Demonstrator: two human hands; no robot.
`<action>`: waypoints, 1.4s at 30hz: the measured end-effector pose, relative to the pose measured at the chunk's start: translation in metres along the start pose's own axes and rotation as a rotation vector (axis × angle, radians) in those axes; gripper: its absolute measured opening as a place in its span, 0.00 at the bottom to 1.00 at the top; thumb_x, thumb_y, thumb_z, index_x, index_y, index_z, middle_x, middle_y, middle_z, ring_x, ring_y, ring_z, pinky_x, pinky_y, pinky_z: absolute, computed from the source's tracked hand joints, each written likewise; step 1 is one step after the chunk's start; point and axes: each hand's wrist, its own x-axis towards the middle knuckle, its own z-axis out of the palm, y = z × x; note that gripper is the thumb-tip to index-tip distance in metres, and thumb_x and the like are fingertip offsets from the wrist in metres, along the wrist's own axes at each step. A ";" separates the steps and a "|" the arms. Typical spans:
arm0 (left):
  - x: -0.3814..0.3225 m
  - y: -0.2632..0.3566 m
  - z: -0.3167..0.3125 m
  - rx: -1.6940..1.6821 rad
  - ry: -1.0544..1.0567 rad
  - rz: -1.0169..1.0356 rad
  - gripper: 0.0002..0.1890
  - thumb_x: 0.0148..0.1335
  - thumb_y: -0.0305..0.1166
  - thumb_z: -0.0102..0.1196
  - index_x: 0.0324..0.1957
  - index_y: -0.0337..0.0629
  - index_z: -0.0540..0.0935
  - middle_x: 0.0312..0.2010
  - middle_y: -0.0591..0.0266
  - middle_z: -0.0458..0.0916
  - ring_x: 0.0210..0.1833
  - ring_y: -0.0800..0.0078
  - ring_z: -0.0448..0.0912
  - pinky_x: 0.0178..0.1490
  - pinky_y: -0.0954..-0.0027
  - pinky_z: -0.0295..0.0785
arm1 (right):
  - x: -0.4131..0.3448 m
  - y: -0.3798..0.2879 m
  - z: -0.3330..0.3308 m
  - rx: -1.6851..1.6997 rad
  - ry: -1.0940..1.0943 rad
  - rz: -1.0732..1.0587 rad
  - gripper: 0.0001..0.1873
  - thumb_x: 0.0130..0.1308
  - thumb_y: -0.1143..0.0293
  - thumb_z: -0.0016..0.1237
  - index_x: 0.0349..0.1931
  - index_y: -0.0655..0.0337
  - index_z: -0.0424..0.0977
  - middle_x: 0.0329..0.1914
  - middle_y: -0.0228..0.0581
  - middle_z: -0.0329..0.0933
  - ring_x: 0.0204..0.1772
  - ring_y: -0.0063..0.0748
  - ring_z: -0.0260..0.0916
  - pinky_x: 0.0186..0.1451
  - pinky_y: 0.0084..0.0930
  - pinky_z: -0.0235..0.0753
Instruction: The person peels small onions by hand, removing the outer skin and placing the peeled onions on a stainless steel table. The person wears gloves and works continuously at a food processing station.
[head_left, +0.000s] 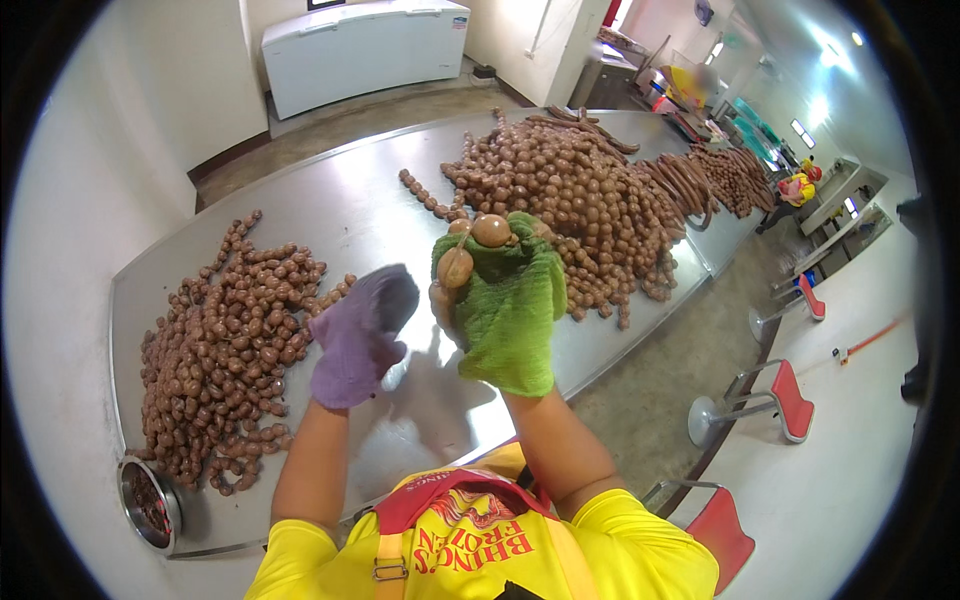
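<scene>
A green cloth mitt covers my right hand (506, 315), which grips a short string of round sausage links (454, 268) above the steel table (360, 202). Some of these links hang down the mitt's left side; part of the string is hidden by the cloth. My left hand (364, 337), in a purple cloth mitt, is held apart from them with its thumb spread and nothing visible in it. Behind its wrist and to the left lies a heap of linked round sausages (217, 352). A larger pile of similar links (570, 195) lies beyond my right hand.
Longer sausages (679, 184) lie past the large pile. A steel bowl (150, 502) with dark bits stands at the table's near left corner. A white chest freezer (367, 56) is against the wall. Red chairs (791, 401) line the right side. Co-workers (799, 187) are farther off.
</scene>
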 end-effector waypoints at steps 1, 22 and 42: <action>0.008 0.015 0.002 0.237 0.094 0.218 0.40 0.61 0.25 0.85 0.77 0.38 0.89 0.68 0.47 0.96 0.66 0.57 0.97 0.74 0.52 0.91 | 0.001 0.011 -0.002 -0.108 0.064 -0.082 0.28 0.99 0.40 0.52 0.79 0.52 0.81 0.74 0.41 0.86 0.72 0.43 0.89 0.84 0.53 0.90; 0.037 0.053 0.060 0.355 0.051 0.156 0.11 0.82 0.35 0.65 0.57 0.44 0.95 0.42 0.58 0.97 0.44 0.51 0.97 0.46 0.46 0.91 | 0.007 0.016 -0.011 -0.012 -0.220 -0.176 0.38 0.94 0.35 0.59 0.88 0.54 0.75 0.80 0.44 0.83 0.85 0.41 0.83 0.90 0.53 0.81; -0.126 0.009 -0.020 -0.528 -0.043 -0.123 0.27 0.83 0.50 0.80 0.61 0.34 0.87 0.48 0.46 1.01 0.45 0.60 1.01 0.53 0.55 0.98 | -0.040 -0.172 -0.010 -0.649 0.937 -0.467 0.08 0.92 0.54 0.62 0.51 0.41 0.89 0.29 0.27 0.86 0.18 0.19 0.72 0.14 0.21 0.71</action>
